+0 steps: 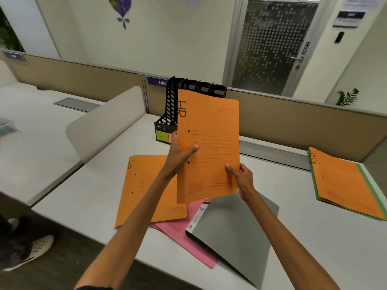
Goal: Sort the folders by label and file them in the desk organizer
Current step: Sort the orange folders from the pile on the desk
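Note:
I hold an orange folder (211, 126) marked "HR" upright above the desk, in front of the black desk organizer (167, 114). My left hand (180, 155) grips its left edge, thumb across the front. My right hand (243, 178) pinches its lower right corner. Flat on the desk below lies a second orange "HR" folder (142, 191), on top of pink folders (184, 233). A grey binder (236, 233) rests beside them. At the right lies an orange folder marked "ADMIN" (343, 183) on a green one.
The organizer stands at the back of the white desk (88, 195), against a beige partition (293, 120), with green and pink sticky labels (163, 136) on its front. A white curved divider (104, 124) rises at the left. A person's shoe (31, 252) shows on the floor.

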